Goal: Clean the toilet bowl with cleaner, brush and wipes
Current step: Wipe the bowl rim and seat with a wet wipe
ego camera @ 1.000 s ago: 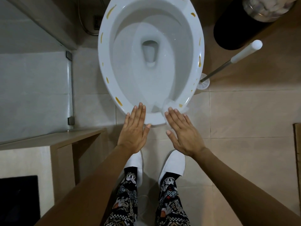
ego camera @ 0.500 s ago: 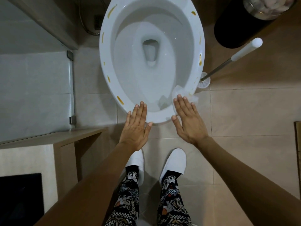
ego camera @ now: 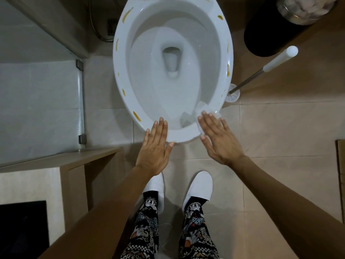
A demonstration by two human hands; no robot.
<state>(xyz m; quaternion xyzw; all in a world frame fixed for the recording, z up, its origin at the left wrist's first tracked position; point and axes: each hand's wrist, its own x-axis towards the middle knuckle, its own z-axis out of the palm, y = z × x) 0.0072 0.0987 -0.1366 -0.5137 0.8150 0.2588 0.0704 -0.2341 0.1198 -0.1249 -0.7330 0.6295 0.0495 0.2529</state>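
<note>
The white toilet bowl (ego camera: 119, 75) fills the top centre, its rim dotted with several yellow-brown streaks (ego camera: 136, 116). My right hand (ego camera: 218, 139) lies flat on a white wipe (ego camera: 202, 109), pressing it onto the rim at the front right. Part of the wipe pokes out past my fingertips. My left hand (ego camera: 155, 148) rests flat on the front rim with its fingers straight and nothing in it. A toilet brush with a white handle (ego camera: 276, 60) stands in its holder (ego camera: 233, 95) just right of the bowl.
A black bin (ego camera: 267, 34) stands at the back right, behind the brush. A wooden ledge (ego camera: 56, 159) and a glass panel (ego camera: 37, 109) close off the left side. A metal hose (ego camera: 95, 25) hangs behind the bowl. My white slippers stand on beige tiles.
My right hand has slid the wipe along the rim from the front centre round to the front right. My left hand has stayed on the front rim.
</note>
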